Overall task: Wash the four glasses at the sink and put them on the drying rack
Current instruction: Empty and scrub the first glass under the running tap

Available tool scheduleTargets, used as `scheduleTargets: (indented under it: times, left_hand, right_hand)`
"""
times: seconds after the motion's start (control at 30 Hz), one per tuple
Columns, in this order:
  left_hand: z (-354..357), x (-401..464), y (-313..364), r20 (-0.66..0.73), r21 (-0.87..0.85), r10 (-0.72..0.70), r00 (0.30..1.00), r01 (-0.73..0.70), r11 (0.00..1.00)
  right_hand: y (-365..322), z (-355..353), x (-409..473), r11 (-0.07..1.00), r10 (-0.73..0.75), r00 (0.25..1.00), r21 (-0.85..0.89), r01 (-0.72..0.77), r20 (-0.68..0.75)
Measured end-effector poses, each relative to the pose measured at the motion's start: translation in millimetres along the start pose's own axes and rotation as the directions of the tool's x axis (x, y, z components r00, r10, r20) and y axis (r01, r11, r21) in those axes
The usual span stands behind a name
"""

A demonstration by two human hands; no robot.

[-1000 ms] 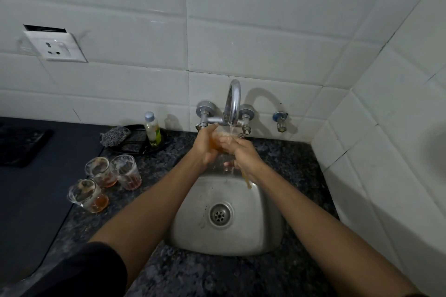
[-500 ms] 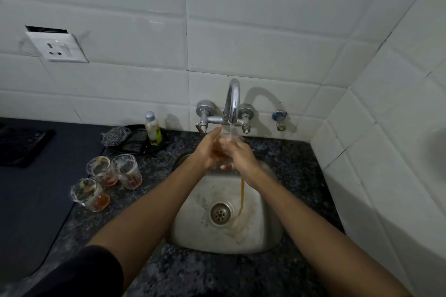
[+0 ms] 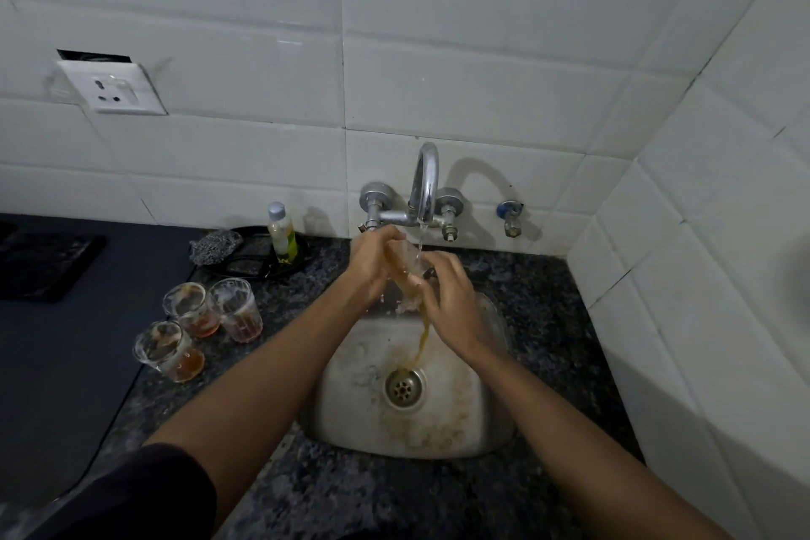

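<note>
Under the running tap (image 3: 424, 184) I hold a small clear glass (image 3: 410, 261) over the steel sink (image 3: 473, 403). My left hand (image 3: 372, 263) grips it from the left, and my right hand (image 3: 447, 298) closes on its rim end. The glass is tilted and brown liquid runs down from it to the drain (image 3: 403, 386). Three more dirty glasses with brown dregs stand on the counter to the left: one (image 3: 190, 309), a second (image 3: 236, 309) and a third nearer me (image 3: 166, 351).
A small bottle (image 3: 281, 232) and a steel scrubber (image 3: 214, 246) sit on a dark tray (image 3: 252, 263) behind the glasses. A dark stovetop (image 3: 65, 320) lies left. White tiled walls close in behind and at right. A wall socket (image 3: 111, 88) is upper left.
The glass has tipped further under the water, and the brown stream into the sink has grown and reached the drain. My hands have shifted slightly apart on the glass.
</note>
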State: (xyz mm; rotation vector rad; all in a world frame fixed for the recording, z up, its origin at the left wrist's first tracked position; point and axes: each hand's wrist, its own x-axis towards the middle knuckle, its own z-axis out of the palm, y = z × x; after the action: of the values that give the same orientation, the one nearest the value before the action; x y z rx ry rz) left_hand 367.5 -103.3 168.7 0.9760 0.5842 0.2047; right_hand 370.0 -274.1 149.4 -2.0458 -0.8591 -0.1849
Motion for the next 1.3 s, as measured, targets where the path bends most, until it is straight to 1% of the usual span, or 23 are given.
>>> scheduleTargets:
  times: [0.1,0.23,0.33,0.47,0.53,0.6,0.63,0.67,0.7,0.77,0.8,0.83,0.87,0.93,0.97,1.0,1.03,1.1,1.13,1.17,1.2,1.23,1.3]
  left_hand:
    - [1.9,-1.1,6.2,-0.019,0.082,0.057,0.998,-0.055,0.995]
    - [1.5,-4.1,10.5,-0.018,0.15,0.162,0.987,-0.158,0.976]
    - [-1.8,-1.1,8.1,0.006,0.183,0.173,0.985,-0.171,0.968]
    - [-6.6,1.9,5.5,0.073,0.114,0.09,0.993,-0.098,0.989]
    - [-5.2,-1.0,0.9,0.042,0.064,0.019,0.999,-0.022,0.998]
    - [-4.0,-3.5,-4.5,0.036,0.056,-0.051,0.998,0.049,0.997]
    - [-2.9,-6.5,-6.4,0.076,0.052,-0.069,0.995,0.066,0.996]
    - [-2.8,-8.4,-8.9,0.133,0.031,-0.087,0.987,0.083,0.996]
    - [-1.6,-12.7,-9.5,0.187,-0.004,-0.1,0.977,0.102,0.995]
    - [-1.1,-14.7,-11.5,0.261,-0.093,-0.125,0.957,0.154,0.984]
    - [-2.1,-11.9,-12.6,0.28,-0.125,-0.131,0.951,0.171,0.977]
    - [-1.1,-11.2,-11.9,0.29,-0.117,-0.142,0.946,0.182,0.976]
    - [0.5,-10.1,-10.6,0.277,-0.07,-0.154,0.948,0.18,0.981]
    - [2.5,-5.3,-9.4,0.211,0.069,-0.174,0.962,0.162,0.984]
    - [3.2,-2.2,-9.0,0.176,0.113,-0.181,0.968,0.163,0.98]
    - [3.0,0.2,-8.7,0.138,0.137,-0.176,0.975,0.158,0.978]
    - [2.5,3.6,-9.6,0.108,0.126,-0.155,0.982,0.141,0.982]
    - [3.0,4.8,-10.1,0.076,0.073,-0.115,0.99,0.11,0.991]
    - [2.8,3.0,-11.2,0.088,0.029,-0.103,0.991,0.101,0.995]
    - [3.9,-1.2,-12.2,0.122,-0.019,-0.093,0.988,0.096,0.995]
    - [3.6,-2.9,-15.9,0.159,-0.073,-0.08,0.984,0.093,0.993]
    - [4.1,-5.7,-19.1,0.195,-0.125,-0.066,0.978,0.092,0.988]
    - [6.5,-9.8,-22.7,0.232,-0.148,-0.061,0.971,0.097,0.984]
  right_hand:
    - [-2.8,1.0,2.2,1.0,0.025,0.999,-0.005,-0.025,0.029]
    - [-3.8,2.9,3.0,1.0,0.005,0.999,-0.018,-0.004,0.032]
    - [-3.5,7.1,0.3,0.999,-0.007,0.998,-0.04,0.009,0.059]
    - [-2.8,7.1,-2.7,0.968,-0.19,0.976,-0.147,0.205,0.108]
    - [-7.0,6.3,1.0,0.936,-0.275,0.957,-0.205,0.288,0.089]
    - [-13.5,8.6,7.1,0.929,-0.305,0.952,-0.209,0.305,0.034]
    - [-16.6,10.4,10.9,0.948,-0.271,0.963,-0.176,0.264,-0.015]
    - [-18.8,12.2,15.4,0.977,-0.191,0.978,-0.114,0.181,-0.083]
    - [-21.0,12.8,20.2,0.997,-0.068,0.987,-0.034,0.063,-0.149]
    - [-20.8,12.8,28.6,0.984,0.171,0.967,0.075,-0.159,-0.188]
    - [-20.7,11.1,30.7,0.975,0.216,0.96,0.09,-0.203,-0.18]
    - [-20.5,8.2,30.6,0.978,0.201,0.965,0.082,-0.19,-0.169]
    - [-20.1,4.4,29.9,0.99,0.14,0.977,0.049,-0.134,-0.158]
    - [-15.2,-1.9,28.3,0.991,-0.087,0.989,-0.109,0.074,-0.119]
    - [-10.5,-3.2,28.3,0.965,-0.195,0.977,-0.195,0.176,-0.081]
    - [-5.4,-2.4,28.6,0.942,-0.254,0.965,-0.24,0.233,-0.061]
    - [-5.2,-1.4,27.9,0.944,-0.255,0.965,-0.236,0.232,-0.069]
    - [-13.3,3.7,26.9,0.978,-0.161,0.974,-0.156,0.137,-0.156]
    - [-18.3,5.8,27.6,0.992,-0.088,0.977,-0.106,0.068,-0.195]
    - [-22.3,6.3,28.9,0.998,-0.02,0.982,-0.066,0.007,-0.19]
    - [-24.6,5.4,30.3,0.999,0.0,0.989,-0.045,-0.007,-0.151]
    - [-24.9,4.4,31.6,0.996,-0.042,0.994,-0.076,0.035,-0.102]
    - [-20.5,2.1,32.5,0.953,-0.225,0.974,-0.207,0.222,0.006]
